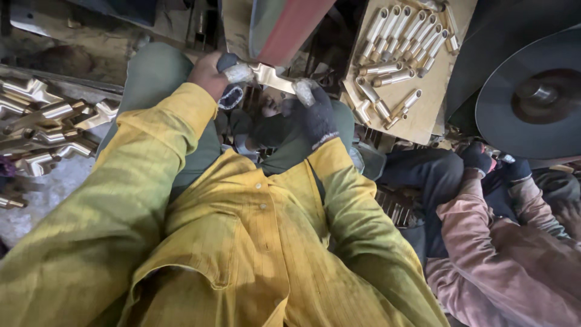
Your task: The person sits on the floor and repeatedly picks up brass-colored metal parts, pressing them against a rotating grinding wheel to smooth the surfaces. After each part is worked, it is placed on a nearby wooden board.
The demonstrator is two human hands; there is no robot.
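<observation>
I hold a shiny brass fitting [270, 77] between both hands, pressed up against a red and green sanding belt [289, 25]. My left hand [219, 80], in a worn fingertip glove, grips its left end. My right hand [314, 109], in a dark knit glove, grips its right end. My yellow sleeves and shirt fill the lower part of the view, with my knees in green trousers below the hands.
A pile of brass fittings [42, 124] lies at the left. A wooden board [423, 115] at upper right carries several brass tubes [402, 36]. A dark round wheel [535, 97] sits at far right. Another person in a pink sleeve [484, 242] works at lower right.
</observation>
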